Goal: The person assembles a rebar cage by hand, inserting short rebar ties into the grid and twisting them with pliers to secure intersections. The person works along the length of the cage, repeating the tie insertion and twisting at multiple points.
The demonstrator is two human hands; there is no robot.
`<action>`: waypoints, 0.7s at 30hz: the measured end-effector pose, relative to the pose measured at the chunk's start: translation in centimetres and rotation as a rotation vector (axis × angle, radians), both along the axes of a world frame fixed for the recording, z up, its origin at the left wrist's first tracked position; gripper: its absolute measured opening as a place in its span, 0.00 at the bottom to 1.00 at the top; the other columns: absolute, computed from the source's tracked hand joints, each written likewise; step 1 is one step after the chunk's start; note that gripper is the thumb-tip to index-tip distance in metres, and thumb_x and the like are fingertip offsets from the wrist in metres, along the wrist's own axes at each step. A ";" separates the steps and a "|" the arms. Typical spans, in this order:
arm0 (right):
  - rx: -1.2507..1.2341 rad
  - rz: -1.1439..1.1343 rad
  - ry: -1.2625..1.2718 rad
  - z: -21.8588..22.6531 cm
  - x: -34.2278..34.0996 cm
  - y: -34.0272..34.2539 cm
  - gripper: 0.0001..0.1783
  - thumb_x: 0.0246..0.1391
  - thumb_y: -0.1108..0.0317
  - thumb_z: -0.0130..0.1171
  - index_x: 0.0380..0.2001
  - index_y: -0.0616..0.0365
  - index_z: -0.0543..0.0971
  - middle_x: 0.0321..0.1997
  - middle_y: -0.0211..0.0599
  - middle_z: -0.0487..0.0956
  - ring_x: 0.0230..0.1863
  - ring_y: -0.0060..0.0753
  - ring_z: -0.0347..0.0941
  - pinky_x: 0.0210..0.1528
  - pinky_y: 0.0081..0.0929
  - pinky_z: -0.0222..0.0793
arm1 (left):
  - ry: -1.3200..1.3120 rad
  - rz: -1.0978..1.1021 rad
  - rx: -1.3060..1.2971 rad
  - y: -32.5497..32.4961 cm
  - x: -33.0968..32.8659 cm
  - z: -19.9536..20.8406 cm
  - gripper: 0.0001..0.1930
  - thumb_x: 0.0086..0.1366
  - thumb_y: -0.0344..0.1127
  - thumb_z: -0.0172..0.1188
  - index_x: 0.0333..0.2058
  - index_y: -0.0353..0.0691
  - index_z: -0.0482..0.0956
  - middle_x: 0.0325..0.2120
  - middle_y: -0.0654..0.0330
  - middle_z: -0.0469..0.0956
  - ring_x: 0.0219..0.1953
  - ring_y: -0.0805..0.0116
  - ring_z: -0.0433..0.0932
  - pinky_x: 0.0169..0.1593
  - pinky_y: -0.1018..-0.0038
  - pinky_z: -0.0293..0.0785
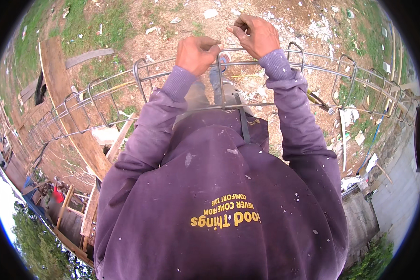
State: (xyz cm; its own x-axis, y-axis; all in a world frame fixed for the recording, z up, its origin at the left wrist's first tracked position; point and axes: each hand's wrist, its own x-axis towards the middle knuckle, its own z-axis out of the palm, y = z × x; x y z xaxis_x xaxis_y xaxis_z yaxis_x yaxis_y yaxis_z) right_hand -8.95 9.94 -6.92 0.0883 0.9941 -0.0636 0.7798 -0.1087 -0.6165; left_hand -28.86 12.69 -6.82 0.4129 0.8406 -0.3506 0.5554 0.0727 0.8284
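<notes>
A long cage of steel reinforcing bars crosses in front of my body, with bent rectangular stirrups [136, 74] spaced along it. My left hand [192, 55] is closed in a pinch just above the stirrup [221, 81] at the middle of the cage, by the far bars. My right hand [260, 39] is raised a little beyond the far bars, its thumb and fingertips curled together. Anything held in either pinch is too small to make out. Near my right forearm, a hand tool with yellow-and-dark handles [318, 100] rests at the cage.
A wide wooden plank [56, 70] runs under the cage's left part, with a grey board [89, 57] beyond it. White scraps litter the grass and soil. At far left, someone in red [58, 195] is near wooden framing. A concrete surface [396, 163] lies right.
</notes>
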 end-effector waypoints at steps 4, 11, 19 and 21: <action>-0.062 -0.028 -0.028 3.7 -2.4 -6.7 0.15 0.54 0.54 0.64 0.27 0.55 0.82 0.28 0.39 0.80 0.36 0.43 0.75 0.45 0.43 0.68 | 0.016 0.009 0.004 0.0 0.0 -0.2 0.15 0.56 0.41 0.66 0.35 0.35 0.87 0.28 0.49 0.85 0.31 0.61 0.85 0.37 0.69 0.80; -0.046 -0.053 -0.142 2.8 -5.0 -8.9 0.12 0.57 0.60 0.57 0.36 0.56 0.81 0.29 0.40 0.80 0.39 0.45 0.74 0.47 0.43 0.65 | -0.011 0.010 0.014 0.2 -0.1 -0.7 0.16 0.56 0.42 0.67 0.36 0.33 0.86 0.30 0.47 0.85 0.33 0.59 0.85 0.40 0.69 0.80; -0.335 0.043 -0.362 0.8 -5.3 -6.4 0.19 0.63 0.52 0.48 0.51 0.43 0.80 0.29 0.40 0.83 0.40 0.47 0.78 0.47 0.52 0.67 | -0.041 -0.003 0.052 0.5 -0.2 0.0 0.15 0.55 0.40 0.64 0.36 0.34 0.86 0.28 0.47 0.85 0.31 0.58 0.85 0.38 0.68 0.80; -0.404 -0.019 -0.278 0.3 -5.2 -5.3 0.19 0.62 0.50 0.49 0.49 0.41 0.81 0.33 0.41 0.84 0.44 0.47 0.79 0.50 0.53 0.67 | -0.065 -0.010 0.054 0.5 -0.2 -0.1 0.15 0.55 0.40 0.64 0.35 0.34 0.86 0.28 0.47 0.85 0.30 0.58 0.85 0.38 0.68 0.80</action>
State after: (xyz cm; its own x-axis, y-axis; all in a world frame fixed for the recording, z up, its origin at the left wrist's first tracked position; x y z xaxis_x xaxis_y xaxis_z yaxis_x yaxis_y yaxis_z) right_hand -14.18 4.62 -6.60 0.1741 0.8930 -0.4151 0.9045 -0.3117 -0.2912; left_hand -29.08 13.15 -6.89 0.4416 0.8533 -0.2772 0.5007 0.0220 0.8653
